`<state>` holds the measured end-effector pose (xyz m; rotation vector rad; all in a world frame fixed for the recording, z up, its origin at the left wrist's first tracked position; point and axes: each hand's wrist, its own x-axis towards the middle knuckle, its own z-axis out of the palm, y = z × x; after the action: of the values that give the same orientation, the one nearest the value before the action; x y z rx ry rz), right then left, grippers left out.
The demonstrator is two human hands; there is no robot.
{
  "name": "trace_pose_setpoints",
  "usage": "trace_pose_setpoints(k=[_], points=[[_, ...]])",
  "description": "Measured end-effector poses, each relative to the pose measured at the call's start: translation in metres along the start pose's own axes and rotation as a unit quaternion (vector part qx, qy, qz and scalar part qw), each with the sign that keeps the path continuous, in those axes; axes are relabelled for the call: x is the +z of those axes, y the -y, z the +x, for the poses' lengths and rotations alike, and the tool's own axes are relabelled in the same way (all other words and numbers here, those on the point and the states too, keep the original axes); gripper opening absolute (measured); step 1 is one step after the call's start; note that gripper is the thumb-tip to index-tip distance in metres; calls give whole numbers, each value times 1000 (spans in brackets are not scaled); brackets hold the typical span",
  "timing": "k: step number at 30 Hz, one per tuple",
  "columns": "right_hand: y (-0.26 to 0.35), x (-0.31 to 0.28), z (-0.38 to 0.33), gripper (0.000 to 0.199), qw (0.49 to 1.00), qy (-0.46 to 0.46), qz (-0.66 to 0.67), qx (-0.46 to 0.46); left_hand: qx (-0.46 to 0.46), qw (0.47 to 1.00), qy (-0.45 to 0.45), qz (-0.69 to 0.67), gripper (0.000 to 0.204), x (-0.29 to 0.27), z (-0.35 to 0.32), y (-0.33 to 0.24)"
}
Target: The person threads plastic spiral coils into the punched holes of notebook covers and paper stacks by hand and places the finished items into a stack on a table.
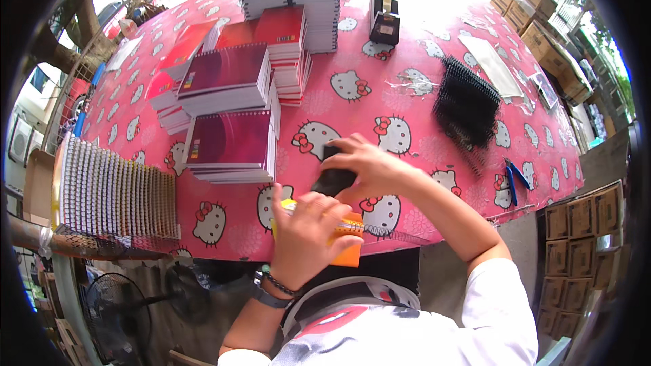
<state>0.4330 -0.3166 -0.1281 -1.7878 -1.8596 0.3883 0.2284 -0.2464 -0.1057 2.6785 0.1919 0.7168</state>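
Observation:
At the near table edge, my left hand (pixel 308 230) is closed over a small yellow-orange notebook (pixel 348 256), fingers across its top and thumb along its spine. A thin spiral coil (pixel 393 234) runs along that spine, and its loose tail stretches right over the tabletop. Just beyond, my right hand (pixel 369 168) grips a dark, block-like object (pixel 334 181) standing against the notebook's far side. Fingers cover part of that object, and its exact kind does not show. Most of the notebook lies hidden under my left hand.
Purple notebooks (pixel 230 139) and red notebooks (pixel 281 27) are stacked left of centre. A row of spiral-bound books (pixel 115 193) fills the left corner. Black coils (pixel 466 105) lie to the right, near blue-handled pliers (pixel 513 183). A tape dispenser (pixel 385 27) stands at the back.

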Motion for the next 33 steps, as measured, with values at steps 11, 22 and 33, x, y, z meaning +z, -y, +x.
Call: trace_pose_setpoints(k=[11,22,33], points=[[15,-14,-77,82,902,30,414,121,-6,999,-3,39,22,5,-6,15],[31,-27,-61,61,900,-30,432,46,-36,999,13,-7,47,3,-7,18],[21,-10,-51,70,917,31,386,92,-223,819,-164,-502,85,50,-37,38]])
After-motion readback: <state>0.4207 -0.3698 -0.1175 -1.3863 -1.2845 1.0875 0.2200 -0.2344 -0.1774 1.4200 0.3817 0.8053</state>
